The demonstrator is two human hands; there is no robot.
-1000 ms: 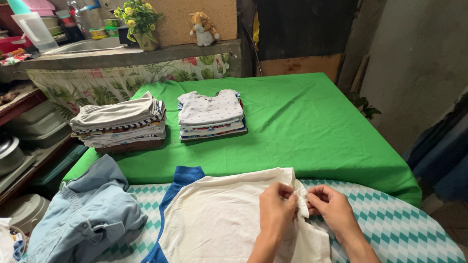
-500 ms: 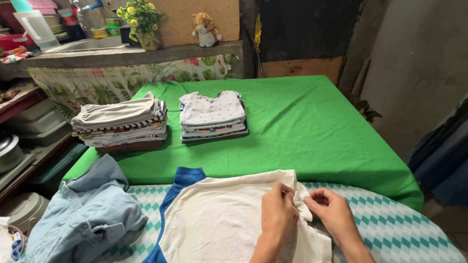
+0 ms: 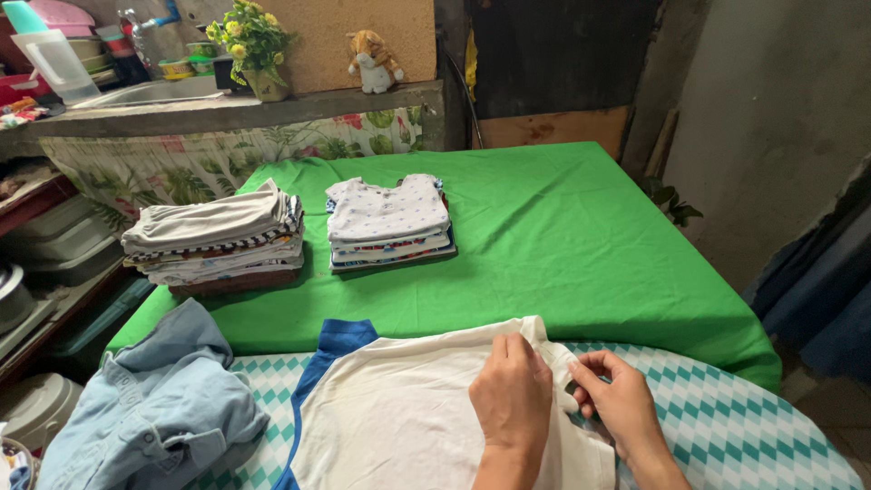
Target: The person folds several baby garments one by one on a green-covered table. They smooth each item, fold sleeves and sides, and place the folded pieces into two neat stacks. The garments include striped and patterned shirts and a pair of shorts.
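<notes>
The left hand (image 3: 511, 399) lies palm down on a white shirt (image 3: 408, 417), its fingers curled over the cloth at the shirt's far right corner and gripping a fold there. The right hand (image 3: 620, 404) sits just beside it, to its right, thumb and fingers pinched narrow on the same bunched edge of the shirt. The shirt is spread flat under and to the left of both hands, on a surface with a teal and white diamond cover (image 3: 726, 426); a blue collar band (image 3: 331, 349) runs along its left side. Further left of the hands lies a crumpled light blue shirt (image 3: 154, 408). Beyond the hands, a bench under a green cloth (image 3: 562, 236) carries two stacks of folded clothes (image 3: 218, 240), well apart from the hands, the nearer stack topped by a small dotted white top (image 3: 388, 207).
</notes>
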